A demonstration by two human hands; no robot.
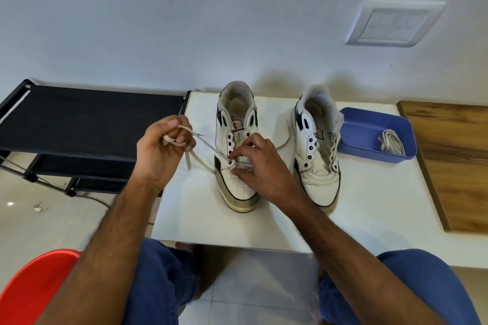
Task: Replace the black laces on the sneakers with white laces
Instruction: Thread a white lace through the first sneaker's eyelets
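Pale wall (pixel 184 21) with a white switch plate (pixel 393 24) rises behind a white table (pixel 369 206), seen from the head camera; a wooden board (pixel 459 161) lies at the table's right edge, a black fabric rack (pixel 87 119) stands to its left, and a red chair (pixel 31 287) shows at lower left. 2 white sneakers stand side by side on the table, toes toward the person; the left sneaker (pixel 237 145) and the right sneaker (pixel 317 150) are apart, and black-rimmed eyelets run up both. Neither sneaker shows a black lace. Left hand (pixel 163 150) is curled, with a white lace (pixel 200 145) looped round its fingers; the lace runs taut from that hand to a low eyelet on the left sneaker, and a loose end hangs toward the table. Right hand (pixel 261 166) rests over the left sneaker's lower eyelets, fingertips pinching at the lace where it meets the tongue; the exact contact is partly hidden by the fingers. Blue plastic tray (pixel 369 124) sits just beside the right sneaker, toward the wall; a coiled second white lace (pixel 392 143) lies inside it. Blue-trousered knees (pixel 158 285) show beneath the table's near edge.
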